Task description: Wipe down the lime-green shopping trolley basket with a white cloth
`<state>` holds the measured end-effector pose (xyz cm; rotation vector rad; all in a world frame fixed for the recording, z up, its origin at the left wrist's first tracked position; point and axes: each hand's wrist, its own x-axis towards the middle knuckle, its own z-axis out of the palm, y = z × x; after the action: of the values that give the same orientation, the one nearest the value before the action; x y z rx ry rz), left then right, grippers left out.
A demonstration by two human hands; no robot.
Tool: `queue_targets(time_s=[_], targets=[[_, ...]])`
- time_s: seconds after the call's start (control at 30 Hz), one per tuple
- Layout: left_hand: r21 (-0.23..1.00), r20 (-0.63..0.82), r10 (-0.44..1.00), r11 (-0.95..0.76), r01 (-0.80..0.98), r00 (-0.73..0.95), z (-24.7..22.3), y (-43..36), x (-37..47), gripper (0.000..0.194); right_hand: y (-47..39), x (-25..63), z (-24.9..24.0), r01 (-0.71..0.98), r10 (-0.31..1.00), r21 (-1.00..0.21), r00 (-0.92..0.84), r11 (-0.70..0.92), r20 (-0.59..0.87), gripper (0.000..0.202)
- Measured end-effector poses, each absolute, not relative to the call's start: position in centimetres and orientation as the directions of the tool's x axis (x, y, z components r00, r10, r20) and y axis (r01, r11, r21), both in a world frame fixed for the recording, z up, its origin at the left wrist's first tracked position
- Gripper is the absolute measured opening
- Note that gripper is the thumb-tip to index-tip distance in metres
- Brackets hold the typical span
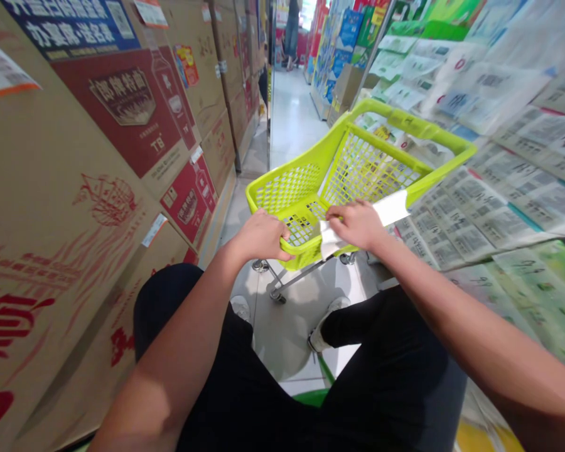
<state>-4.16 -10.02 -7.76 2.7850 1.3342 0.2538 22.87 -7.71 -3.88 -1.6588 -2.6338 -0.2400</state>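
A lime-green plastic shopping cart (376,163) stands at an angle in front of my knees, its lattice basket facing me. My left hand (264,235) is closed around the near left corner of the basket rim. My right hand (358,223) presses a white tissue (394,208) against the near rim, fingers curled over it. One end of the tissue hangs down outside the basket, and the other end stretches along the rim to the right. Whether it is paper or cloth I cannot tell. The visible part of the basket floor shows bare lattice.
Stacked cardboard boxes (122,107) wall the left side. Packs of tissue paper (489,94) fill the right side, close to the cart. The cart's casters (277,295) rest on the tiled floor near my shoes. Under me shows something green (311,397). A person (292,31) stands far down the aisle.
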Motion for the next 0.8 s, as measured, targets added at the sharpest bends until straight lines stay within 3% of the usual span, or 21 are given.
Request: queue_targets(time_s=[0.17,0.37,0.5,0.67,0.8], targets=[[0.107,0.121,0.786,-0.618,0.779,0.607,-7.9,-9.5,-4.1,0.039,-4.3,28.4,-3.7,0.938,0.918,0.2,-0.326,0.284,0.224,0.042],[0.087,0.136,0.786,-0.616,0.783,0.603,-8.1,-9.1,-3.1,0.041,-10.2,18.6,-6.1,0.866,0.851,0.032,-0.496,0.499,0.173,0.039],[0.09,0.134,0.766,-0.641,0.762,0.629,-8.1,-9.3,-3.7,0.039,-11.5,16.7,-6.4,0.814,0.798,0.058,-0.578,0.578,0.172,0.035],[0.072,0.101,0.778,-0.627,0.776,0.62,-8.0,-9.1,-4.0,0.042,-7.5,23.8,-5.8,0.897,0.865,0.2,-0.436,0.394,0.249,0.035],[0.038,0.115,0.784,-0.617,0.786,0.61,-8.3,-8.9,-3.3,0.042,-7.9,23.3,-6.4,0.935,0.875,0.14,-0.355,0.326,0.33,0.035]])
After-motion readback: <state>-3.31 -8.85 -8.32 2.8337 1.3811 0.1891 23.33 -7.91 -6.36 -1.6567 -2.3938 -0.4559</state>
